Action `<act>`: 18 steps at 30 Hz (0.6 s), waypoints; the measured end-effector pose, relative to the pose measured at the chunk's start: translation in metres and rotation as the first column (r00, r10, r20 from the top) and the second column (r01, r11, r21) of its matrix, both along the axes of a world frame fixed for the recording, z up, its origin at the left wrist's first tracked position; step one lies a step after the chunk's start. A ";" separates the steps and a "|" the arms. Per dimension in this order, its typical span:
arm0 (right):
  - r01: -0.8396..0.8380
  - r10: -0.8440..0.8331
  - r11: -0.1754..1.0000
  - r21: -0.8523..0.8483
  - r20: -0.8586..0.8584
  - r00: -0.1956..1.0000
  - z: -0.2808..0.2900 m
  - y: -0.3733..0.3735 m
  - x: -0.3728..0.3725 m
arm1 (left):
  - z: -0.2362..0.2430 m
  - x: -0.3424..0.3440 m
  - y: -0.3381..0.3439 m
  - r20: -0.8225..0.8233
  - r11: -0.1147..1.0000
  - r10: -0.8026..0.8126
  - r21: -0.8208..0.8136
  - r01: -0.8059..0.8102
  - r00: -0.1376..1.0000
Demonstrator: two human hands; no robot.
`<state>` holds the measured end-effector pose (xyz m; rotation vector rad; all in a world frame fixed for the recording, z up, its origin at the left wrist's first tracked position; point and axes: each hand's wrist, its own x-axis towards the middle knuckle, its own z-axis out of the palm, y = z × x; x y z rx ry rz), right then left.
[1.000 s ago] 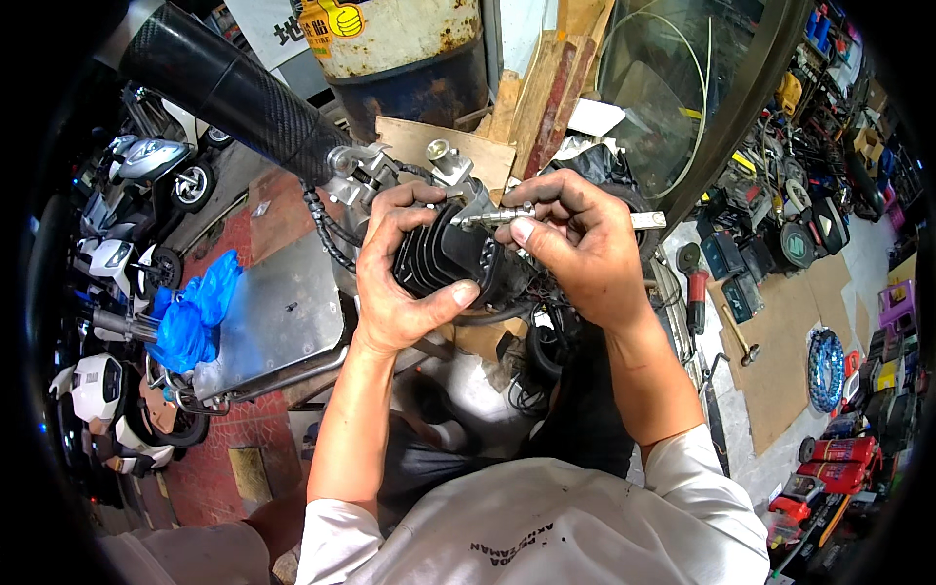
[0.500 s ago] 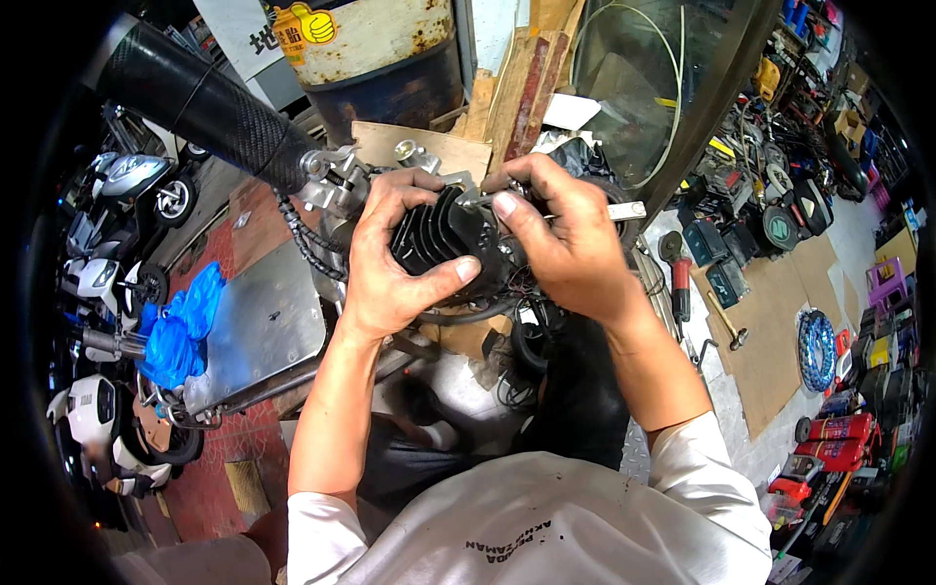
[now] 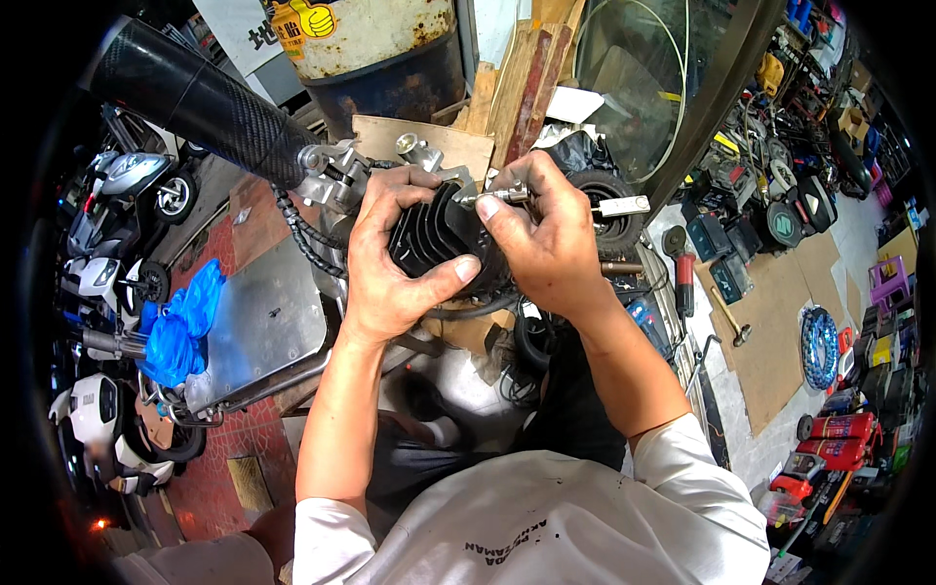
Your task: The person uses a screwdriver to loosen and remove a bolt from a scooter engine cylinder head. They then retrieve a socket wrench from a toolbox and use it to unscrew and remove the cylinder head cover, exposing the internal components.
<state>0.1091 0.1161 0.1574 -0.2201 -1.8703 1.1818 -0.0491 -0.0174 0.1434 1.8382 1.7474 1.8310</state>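
Observation:
My left hand (image 3: 385, 258) is wrapped round a black finned housing (image 3: 429, 234), thumb along its near side and fingers over its far side. My right hand (image 3: 546, 239) is closed in a pinch on a silver cylindrical metal piece (image 3: 512, 193), which points at the upper right of the housing. Whether its tip touches the housing is hard to tell. Just past the right knuckles a pale metal bar (image 3: 624, 207) sticks out; whether it joins the held piece is hidden. Left of the housing are metal clamps (image 3: 331, 175) at the end of a black carbon-patterned tube (image 3: 210, 107).
A flat metal plate (image 3: 263, 312) and blue plastic bag (image 3: 185, 327) lie to the left. Rightward are a red-handled grinder (image 3: 684, 278), a hammer (image 3: 733, 317) and cardboard (image 3: 770, 361). A rusty drum (image 3: 390, 68) and wooden boards (image 3: 531, 97) stand ahead.
My right hand and forearm have shifted left and turned, bringing the silver piece into clearer view. The left hand keeps its hold on the finned housing, nearly still.

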 end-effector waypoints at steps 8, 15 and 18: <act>-0.091 0.070 0.990 -0.108 -0.188 0.980 -0.013 -0.002 -0.007 | -0.002 -0.001 -0.001 0.053 0.999 -0.025 0.028 0.024 0.998; -0.012 0.009 0.998 -0.054 -0.061 0.998 -0.008 0.002 -0.005 | -0.002 -0.003 -0.003 0.000 1.000 -0.017 0.007 0.017 1.000; 0.088 -0.079 0.988 0.125 -0.072 0.994 -0.006 0.003 -0.005 | -0.003 -0.004 -0.002 -0.013 1.000 -0.005 0.020 0.005 1.000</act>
